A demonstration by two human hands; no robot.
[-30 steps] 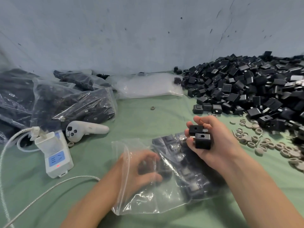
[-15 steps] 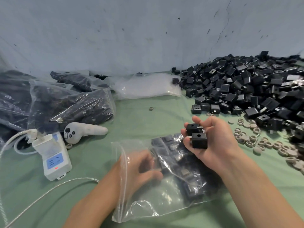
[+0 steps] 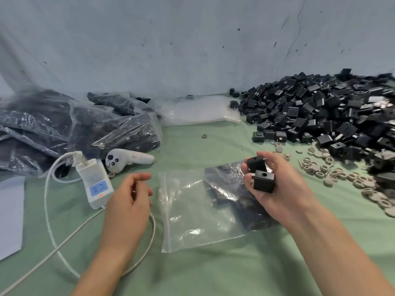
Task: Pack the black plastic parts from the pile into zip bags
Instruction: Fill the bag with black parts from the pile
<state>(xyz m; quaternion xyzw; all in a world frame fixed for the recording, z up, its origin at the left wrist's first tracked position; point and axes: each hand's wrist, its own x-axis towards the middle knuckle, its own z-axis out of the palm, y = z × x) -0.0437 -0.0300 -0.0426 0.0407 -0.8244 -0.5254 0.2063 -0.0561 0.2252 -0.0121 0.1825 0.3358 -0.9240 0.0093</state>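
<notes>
**Head view: two parts in my right hand, bag lying on the cloth**

Green cloth [image 3: 213,274] covers the lower frame, with a grey-blue wall behind it.

Pile [image 3: 320,116] of black plastic parts: upper right, heaped against the wall and running off the right edge.

Packed bags [image 3: 85,129]: heaped at the left, dark contents showing through the film.

Stack of empty bags [image 3: 198,112]: upper centre, between the packed bags and the pile.

Zip bag [image 3: 192,210]: lying at centre, zip strip along its left edge. Several black parts sit in its right half; the left half is clear film.

Right hand [image 3: 284,193]: right of centre, over the bag's right end, fingers curled round two black parts [image 3: 264,182], one above the other.

Left hand [image 3: 128,201]: left of centre, just beside the zip strip, fingers loosely curled, holding nothing.

White controller [image 3: 128,160] and white box [image 3: 96,182] with a red light: left of centre, near the packed bags. A metal-sheathed cable [image 3: 49,221] loops across the lower left.

Beige rings [image 3: 342,174]: scattered at the foot of the pile; one lies alone at upper centre.
</notes>
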